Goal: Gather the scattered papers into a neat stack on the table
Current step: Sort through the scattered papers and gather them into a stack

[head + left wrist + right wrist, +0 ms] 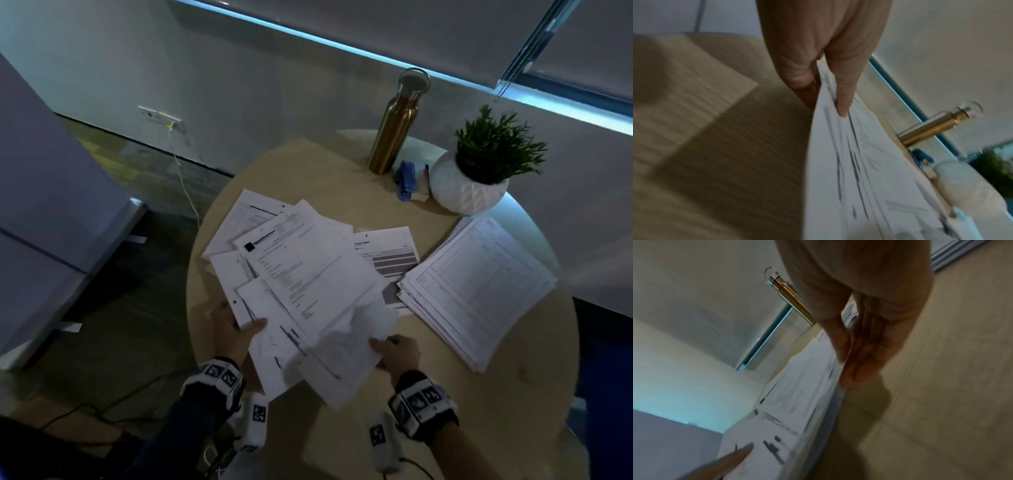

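A loose fan of printed papers [308,284] covers the left and middle of the round wooden table [342,178]. My left hand [236,329] pinches the fan's near-left edge, thumb on top, fingers underneath; the same pinch shows on the papers [855,162] under my left hand [828,84] in the left wrist view. At the near-right edge, my right hand [394,349] grips the sheets, thumb above and fingers below, as my right hand [851,356] also shows on the papers [797,402]. A neat stack of papers [476,287] lies at the table's right.
At the back of the table stand a gold metal bottle [397,126], a blue stapler [407,180] and a white pot with a green plant [472,178]. A cable [185,185] hangs from a wall socket at left. Bare tabletop lies near the front right.
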Demonstrator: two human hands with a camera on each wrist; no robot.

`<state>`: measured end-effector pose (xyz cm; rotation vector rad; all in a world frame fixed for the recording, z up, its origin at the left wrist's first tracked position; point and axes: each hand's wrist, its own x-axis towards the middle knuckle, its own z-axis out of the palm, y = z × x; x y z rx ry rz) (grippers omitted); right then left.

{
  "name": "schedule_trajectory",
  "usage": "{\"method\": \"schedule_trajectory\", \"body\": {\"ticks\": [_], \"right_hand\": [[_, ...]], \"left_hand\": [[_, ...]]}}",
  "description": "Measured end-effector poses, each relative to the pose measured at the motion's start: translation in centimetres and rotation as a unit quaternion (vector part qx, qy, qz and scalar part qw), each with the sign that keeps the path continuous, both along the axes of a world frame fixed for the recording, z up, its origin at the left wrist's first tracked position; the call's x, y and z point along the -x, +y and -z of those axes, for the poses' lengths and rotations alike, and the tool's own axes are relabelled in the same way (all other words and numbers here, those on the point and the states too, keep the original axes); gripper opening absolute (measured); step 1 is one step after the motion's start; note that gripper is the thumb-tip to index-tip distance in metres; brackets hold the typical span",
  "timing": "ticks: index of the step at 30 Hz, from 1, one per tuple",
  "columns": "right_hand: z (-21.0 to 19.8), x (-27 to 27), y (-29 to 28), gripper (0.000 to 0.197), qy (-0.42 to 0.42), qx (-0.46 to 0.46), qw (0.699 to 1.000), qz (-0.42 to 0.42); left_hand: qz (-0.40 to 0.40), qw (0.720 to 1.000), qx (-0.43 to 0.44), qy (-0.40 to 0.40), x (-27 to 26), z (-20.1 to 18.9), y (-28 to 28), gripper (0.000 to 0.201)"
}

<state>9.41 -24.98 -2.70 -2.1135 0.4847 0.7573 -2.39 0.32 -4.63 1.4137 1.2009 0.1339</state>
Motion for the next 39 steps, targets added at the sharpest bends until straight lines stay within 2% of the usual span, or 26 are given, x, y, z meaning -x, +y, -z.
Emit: {"method": "schedule_trajectory", "body": {"ticks": [1,2,3,4,5,7,9,10,12,15,16,17,18,20,23,24,27,29,31,35,39], "right_hand": [[-0.8,0.9,-0.6,0.02,0.075,-0.036,0.996,-0.035],[-1.4,1.4,-1.1,0.023,0.169,-0.042,0.978,-0.114],[-2.0,1.6,-1.7,0.032,0.245,-0.019,0.949,-0.197],[-2.3,1.4,-2.2,0.043,0.276,0.024,0.927,-0.253],[-2.2,0.9,-2.6,0.053,0.253,0.073,0.924,-0.278],[-1.7,-0.7,-2.8,0.07,0.086,0.172,0.943,-0.272],[-1.6,-2.6,-1.8,0.067,-0.082,0.194,0.947,-0.243],[-1.4,-3.7,-0.9,0.061,-0.131,0.182,0.948,-0.227],[-0.4,-5.8,1.0,0.064,-0.145,0.146,0.956,-0.21],[1.1,-7.7,3.7,0.094,-0.085,0.154,0.964,-0.197],[1.7,-8.0,4.3,0.101,-0.075,0.173,0.962,-0.198],[2.2,-8.4,4.8,0.104,-0.073,0.175,0.961,-0.199],[2.5,-8.6,5.3,0.101,-0.072,0.161,0.965,-0.194],[2.9,-8.8,6.0,0.084,-0.078,0.117,0.972,-0.189],[2.4,-8.5,6.3,0.033,-0.057,0.124,0.954,-0.269],[2.1,-8.1,6.3,0.027,-0.035,0.133,0.945,-0.298],[2.6,-6.4,5.7,0.026,0.046,0.153,0.919,-0.36],[3.4,-5.1,4.9,0.054,0.105,0.155,0.913,-0.361],[3.1,-4.1,4.6,0.067,0.083,0.154,0.923,-0.342],[2.6,-3.8,5.5,0.066,-0.103,0.113,0.97,-0.189],[2.7,-4.6,7.1,0.052,-0.091,0.041,0.993,-0.068]], "left_hand": [[0.011,1.0,0.011,0.005,-0.3,0.3,-0.2,0.051],[0.013,1.0,0.016,0.017,-0.6,0.4,-0.3,0.054],[0.005,1.0,0.02,0.017,-0.8,0.5,-0.3,0.057],[-0.002,1.0,0.024,0.017,-0.9,0.7,-0.2,0.057],[-0.01,1.0,0.025,0.016,-1.0,1.0,0.0,0.054],[-0.007,1.0,0.02,0.02,-1.1,1.3,0.4,0.053],[-0.008,1.0,0.012,0.014,-1.1,1.6,0.8,0.052],[-0.005,1.0,0.001,0.011,-1.0,1.4,0.8,0.047],[-0.001,1.0,-0.003,-0.001,-0.8,1.3,0.7,0.046],[0.017,1.0,0.005,-0.019,-0.4,1.5,0.4,0.079],[0.022,1.0,0.0,-0.009,-0.3,1.5,0.3,0.083],[0.023,1.0,0.004,0.005,-0.4,1.7,0.2,0.079],[0.021,1.0,0.006,0.001,-0.4,1.7,0.0,0.07],[0.016,1.0,0.01,-0.006,-0.3,1.7,0.0,0.053],[0.009,1.0,0.02,-0.003,-0.3,1.8,0.1,0.041],[0.006,1.0,0.018,-0.004,-0.4,1.8,0.1,0.04],[-0.002,1.0,0.02,-0.008,-0.8,1.8,0.5,0.045],[0.004,0.999,0.048,-0.018,-1.0,1.7,0.7,0.057],[0.046,0.998,0.039,-0.02,-0.9,2.0,0.7,0.069],[0.105,0.994,0.009,0.002,-0.7,2.0,0.3,0.05],[0.141,0.989,0.047,0.003,-0.5,1.5,0.2,0.049]]}}
